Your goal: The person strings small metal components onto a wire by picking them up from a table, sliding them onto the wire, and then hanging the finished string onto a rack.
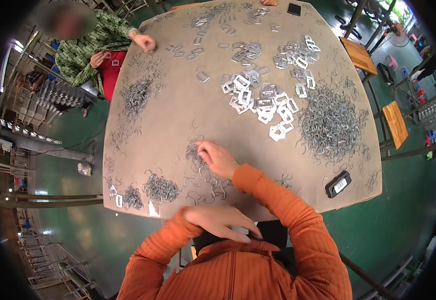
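Note:
My right hand [219, 159] reaches over the table, thumb and fingertips drawn together at a small scatter of curved grey metal wire pieces [194, 150]. Whether a piece is between the fingertips is too small to tell. Closer to my body, my left hand [220, 221] hovers at the table's near edge with its fingers curled toward the right. A pale bit shows between its thumb and fingers, its kind partly hidden. More curved wire pieces [161, 188] lie left of my hands. Flat silver rectangular metal frames [265, 102] are heaped beyond my right hand.
A large mound of curved wire pieces [332, 122] covers the table's right side. A black box with a white label [338, 184] lies near the right edge. Across the left side sits a person in a green patterned sleeve [113, 25]. A dark phone [294, 9] lies far back.

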Tool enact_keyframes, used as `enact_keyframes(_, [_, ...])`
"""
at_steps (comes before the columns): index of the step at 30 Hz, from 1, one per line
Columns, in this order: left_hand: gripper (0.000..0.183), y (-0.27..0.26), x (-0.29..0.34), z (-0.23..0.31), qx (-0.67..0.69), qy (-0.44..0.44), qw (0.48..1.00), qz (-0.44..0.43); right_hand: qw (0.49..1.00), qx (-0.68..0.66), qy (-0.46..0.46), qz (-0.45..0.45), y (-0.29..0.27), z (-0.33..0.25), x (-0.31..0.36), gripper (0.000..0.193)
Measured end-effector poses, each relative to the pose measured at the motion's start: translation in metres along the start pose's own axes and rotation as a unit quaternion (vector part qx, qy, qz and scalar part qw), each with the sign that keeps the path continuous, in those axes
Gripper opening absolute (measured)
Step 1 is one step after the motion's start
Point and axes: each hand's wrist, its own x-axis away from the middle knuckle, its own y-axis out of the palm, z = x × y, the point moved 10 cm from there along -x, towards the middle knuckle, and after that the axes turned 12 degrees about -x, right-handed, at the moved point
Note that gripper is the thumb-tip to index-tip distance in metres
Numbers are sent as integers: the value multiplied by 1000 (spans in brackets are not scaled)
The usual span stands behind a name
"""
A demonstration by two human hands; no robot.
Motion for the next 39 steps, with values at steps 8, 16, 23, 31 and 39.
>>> enact_keyframes(8, [23,-201,105,-145,-19,-265,828,494,958,216,176,-63,-105,24,-56,15])
enact_keyframes(16, [45,-332,8,-185,-465,-205,658,555,943,179,57,275,-293,110,-111,16])
enact_keyframes(23, [34,-334,57,-206,-192,-172,801,541,981,51,172,74,-205,98,-106,15])
enact_keyframes(31, [20,-433,171,-276,-389,-328,492,706,982,11,152,108,-217,36,-78,9])
enact_keyframes(39, [18,-404,215,-274,-424,-478,485,597,925,247,240,158,-266,38,-25,12])
